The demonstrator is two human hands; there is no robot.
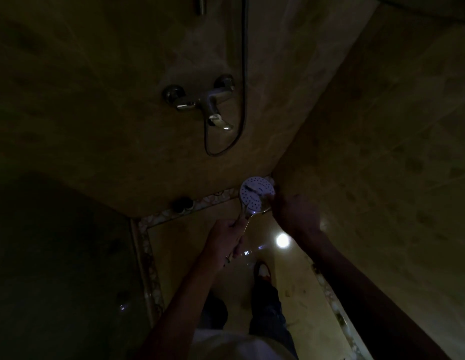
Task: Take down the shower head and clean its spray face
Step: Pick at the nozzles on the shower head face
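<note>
Two tiled walls (369,113) meet in a dim shower corner above a glossy floor (291,276) with one bright light reflection. On the far wall sit a chrome tap (202,102) and a looping hose (241,105). Left hand (226,240) is closed around the shower head (256,194) handle, arm reaching forward. Right hand (291,214) touches the head's right rim; its grip cannot be told. The handle runs from near-left up to the round face, which tilts toward the camera, low in the corner.

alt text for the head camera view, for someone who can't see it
In a dim tiled shower, the left hand grips the handle of a white shower head, spray face up, while the right hand works at its rim. A chrome mixer tap sits on the wall above.
</note>
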